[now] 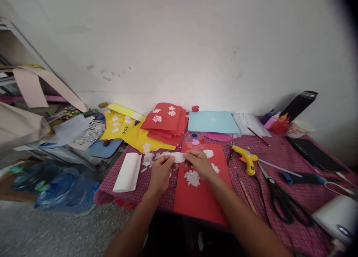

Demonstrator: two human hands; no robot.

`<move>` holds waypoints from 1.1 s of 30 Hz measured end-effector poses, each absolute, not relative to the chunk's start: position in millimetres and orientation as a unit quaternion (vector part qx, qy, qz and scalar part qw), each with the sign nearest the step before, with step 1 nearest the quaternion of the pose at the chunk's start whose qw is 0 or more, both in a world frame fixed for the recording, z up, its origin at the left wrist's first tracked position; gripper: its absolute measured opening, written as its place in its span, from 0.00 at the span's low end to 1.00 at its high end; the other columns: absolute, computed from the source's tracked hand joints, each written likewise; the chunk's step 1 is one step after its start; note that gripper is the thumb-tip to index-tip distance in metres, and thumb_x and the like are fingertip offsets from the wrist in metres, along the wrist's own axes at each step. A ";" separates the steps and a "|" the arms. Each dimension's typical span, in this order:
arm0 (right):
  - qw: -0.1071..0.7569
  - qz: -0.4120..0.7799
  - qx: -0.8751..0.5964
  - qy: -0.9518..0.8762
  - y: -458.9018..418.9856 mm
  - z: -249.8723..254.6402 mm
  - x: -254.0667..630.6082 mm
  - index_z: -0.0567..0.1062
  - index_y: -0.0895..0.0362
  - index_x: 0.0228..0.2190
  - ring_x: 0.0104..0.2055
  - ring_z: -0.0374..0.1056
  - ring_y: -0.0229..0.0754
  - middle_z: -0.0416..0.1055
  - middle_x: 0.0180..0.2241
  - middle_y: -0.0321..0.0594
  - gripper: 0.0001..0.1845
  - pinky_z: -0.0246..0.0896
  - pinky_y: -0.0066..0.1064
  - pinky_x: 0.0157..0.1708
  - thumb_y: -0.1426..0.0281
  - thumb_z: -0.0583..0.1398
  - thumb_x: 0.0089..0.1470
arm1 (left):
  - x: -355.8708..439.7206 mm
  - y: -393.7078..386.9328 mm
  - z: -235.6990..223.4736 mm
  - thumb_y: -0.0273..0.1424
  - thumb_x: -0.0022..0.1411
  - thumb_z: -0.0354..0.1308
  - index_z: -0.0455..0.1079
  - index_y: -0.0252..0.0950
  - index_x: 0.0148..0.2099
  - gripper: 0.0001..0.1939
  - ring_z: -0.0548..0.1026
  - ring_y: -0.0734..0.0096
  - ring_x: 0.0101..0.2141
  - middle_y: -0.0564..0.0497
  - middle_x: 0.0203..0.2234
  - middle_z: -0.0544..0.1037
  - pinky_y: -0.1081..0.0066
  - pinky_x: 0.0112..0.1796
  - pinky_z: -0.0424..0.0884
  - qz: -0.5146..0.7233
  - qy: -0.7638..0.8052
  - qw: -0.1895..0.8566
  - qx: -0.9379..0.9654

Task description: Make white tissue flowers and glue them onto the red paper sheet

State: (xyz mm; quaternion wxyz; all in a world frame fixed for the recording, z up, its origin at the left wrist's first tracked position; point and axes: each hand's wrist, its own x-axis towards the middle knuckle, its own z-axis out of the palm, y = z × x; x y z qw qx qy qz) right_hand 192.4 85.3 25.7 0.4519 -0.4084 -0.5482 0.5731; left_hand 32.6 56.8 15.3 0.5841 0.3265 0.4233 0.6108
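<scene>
A strip of white paper (179, 157) is stretched between my two hands, above the left edge of a red sheet (201, 203). My left hand (162, 171) pinches its left end between thumb and fingers. The right end is pinched by my right hand (199, 163), which hovers over the red sheet. White crumpled-paper flowers, one of them a large flower (192, 178), lie on that sheet around my right hand. Torn white paper scraps (148, 159) lie beyond my left hand. Left of it rests a folded white paper (128, 173).
Red cards (165, 119) with paper flowers and yellow sheets (137, 135) lie at the back, beside a light blue sheet (212, 122). A paint palette (195, 140) sits behind my hands. To the right are a yellow glue gun (246, 156), black scissors (282, 197) and paint bottles (280, 124).
</scene>
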 end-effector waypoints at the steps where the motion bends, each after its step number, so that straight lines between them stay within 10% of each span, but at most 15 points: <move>1: 0.453 0.575 -0.407 -0.546 85.3 26.2 192.3 0.74 0.56 0.22 0.21 0.63 0.36 0.69 0.18 0.34 0.15 0.55 0.29 0.23 0.61 0.60 0.55 | 32.7 56.6 16.3 0.37 0.50 0.71 0.75 0.33 0.31 0.13 0.71 0.77 0.24 0.55 0.23 0.74 0.74 0.30 0.68 0.613 0.419 0.591 0.316; 28: 0.479 0.581 -0.410 -0.515 86.9 23.7 195.7 0.73 0.56 0.21 0.20 0.60 0.36 0.67 0.17 0.33 0.11 0.52 0.29 0.22 0.64 0.62 0.51 | 33.4 59.1 13.1 0.33 0.49 0.73 0.74 0.33 0.34 0.14 0.74 0.79 0.25 0.56 0.24 0.75 0.76 0.31 0.71 0.671 0.399 0.582 0.229; 33: 0.497 0.414 -0.463 -0.605 85.9 20.5 194.3 0.72 0.55 0.22 0.23 0.62 0.40 0.67 0.19 0.35 0.14 0.56 0.31 0.25 0.65 0.58 0.58 | 23.3 60.7 15.8 0.33 0.47 0.74 0.72 0.33 0.33 0.15 0.74 0.79 0.25 0.57 0.24 0.75 0.76 0.30 0.72 0.711 0.402 0.540 0.202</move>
